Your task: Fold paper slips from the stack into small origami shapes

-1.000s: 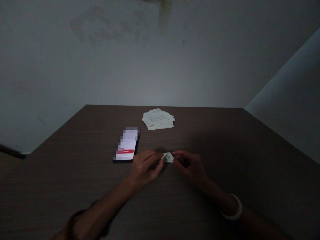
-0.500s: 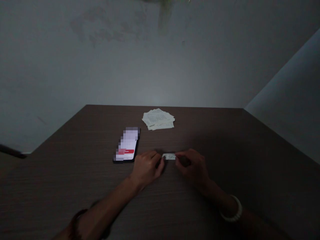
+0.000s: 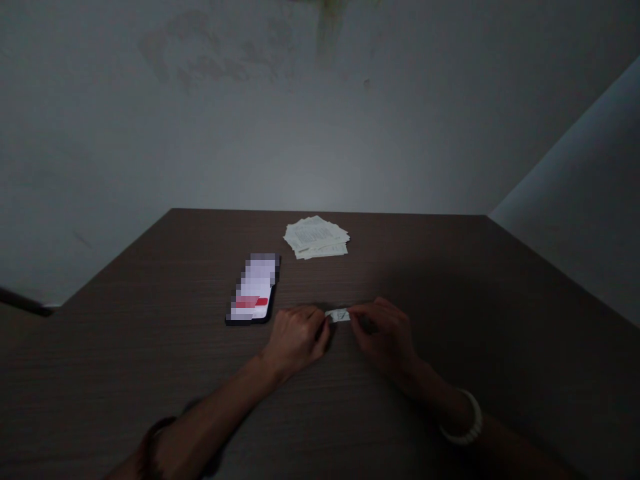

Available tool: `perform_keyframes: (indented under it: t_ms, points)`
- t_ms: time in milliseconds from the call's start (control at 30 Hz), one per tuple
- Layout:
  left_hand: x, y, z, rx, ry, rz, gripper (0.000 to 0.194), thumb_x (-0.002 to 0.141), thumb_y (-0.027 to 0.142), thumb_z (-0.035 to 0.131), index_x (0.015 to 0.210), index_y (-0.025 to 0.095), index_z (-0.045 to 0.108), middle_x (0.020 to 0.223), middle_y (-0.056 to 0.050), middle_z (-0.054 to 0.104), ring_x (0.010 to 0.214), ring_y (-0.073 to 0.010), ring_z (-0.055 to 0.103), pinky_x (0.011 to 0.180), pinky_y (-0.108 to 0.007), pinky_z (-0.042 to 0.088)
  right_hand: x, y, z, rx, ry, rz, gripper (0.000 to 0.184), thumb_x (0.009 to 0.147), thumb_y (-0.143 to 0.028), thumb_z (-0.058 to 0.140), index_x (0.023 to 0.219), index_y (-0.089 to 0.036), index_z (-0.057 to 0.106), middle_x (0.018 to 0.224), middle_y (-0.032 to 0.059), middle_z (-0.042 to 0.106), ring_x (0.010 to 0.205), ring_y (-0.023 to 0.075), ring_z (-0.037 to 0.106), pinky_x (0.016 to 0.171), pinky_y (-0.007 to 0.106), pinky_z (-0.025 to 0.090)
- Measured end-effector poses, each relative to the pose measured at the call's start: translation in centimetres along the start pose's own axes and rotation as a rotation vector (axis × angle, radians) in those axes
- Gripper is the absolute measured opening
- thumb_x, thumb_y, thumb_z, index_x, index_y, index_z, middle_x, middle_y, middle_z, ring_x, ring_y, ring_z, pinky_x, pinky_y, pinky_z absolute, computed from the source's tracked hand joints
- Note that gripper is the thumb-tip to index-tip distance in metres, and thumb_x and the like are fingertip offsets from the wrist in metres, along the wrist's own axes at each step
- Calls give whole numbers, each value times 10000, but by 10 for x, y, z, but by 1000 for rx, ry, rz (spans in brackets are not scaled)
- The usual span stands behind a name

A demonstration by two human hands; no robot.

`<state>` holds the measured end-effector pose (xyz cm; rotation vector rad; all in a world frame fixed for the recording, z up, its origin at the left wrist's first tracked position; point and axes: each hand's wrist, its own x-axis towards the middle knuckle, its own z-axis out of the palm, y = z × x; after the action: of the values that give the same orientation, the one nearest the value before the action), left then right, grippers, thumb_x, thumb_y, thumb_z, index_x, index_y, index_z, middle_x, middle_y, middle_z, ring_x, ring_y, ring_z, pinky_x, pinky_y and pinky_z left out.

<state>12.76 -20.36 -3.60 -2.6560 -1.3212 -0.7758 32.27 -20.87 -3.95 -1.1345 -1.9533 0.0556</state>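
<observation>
A small strip of white paper with faint dark marks lies between my hands, low over the table or on it; I cannot tell which. My left hand pinches its left end, fingers curled inward. At the other end, the thumb and forefinger of my right hand close on the paper. Fingers cover both ends of the strip. Just left of my left hand a phone lies face up, its screen lit and partly blurred out.
Beyond my hands, a loose pile of printed white papers sits toward the back of the dark wooden table. A grey wall rises behind the table's far edge. A dark bar-like object shows at the far left.
The paper strip tilts slightly, its right end a touch higher than before. My right hand has shifted very slightly to the left. The phone and the pile stay put.
</observation>
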Motion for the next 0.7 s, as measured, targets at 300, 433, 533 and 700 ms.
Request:
perform_keyframes:
  t_ms: [300,433,533,700]
  points:
    - [-2,-1,1,-23,-40,-35,244,880,233,445,711,156,602,643,-46,638,565,-169,591,521,-261,363,1,-3,1,-8,-11,4,159,803,-94,614,870,-226,671,767,-9,723,657,157,604,650,276,479]
    - [0,0,-3,-89,-55,-98,247,868,261,463,670,164,574,625,-34,615,550,-156,570,524,-255,340,1,-2,0,17,30,13,143,798,-122,635,895,-224,659,803,-2,726,676,160,607,663,280,486]
    - [2,-1,-7,-196,-145,-121,244,842,288,502,636,167,552,620,-22,598,559,-150,558,542,-255,344,1,-1,0,38,56,38,137,801,-152,649,920,-219,656,792,4,716,672,159,610,657,281,485]
    - [6,-3,-11,-357,-163,-209,294,859,379,528,655,168,542,606,1,558,547,-133,504,522,-242,325,3,0,2,69,54,-7,85,827,-157,629,864,-229,654,794,-3,724,673,151,633,707,304,479]
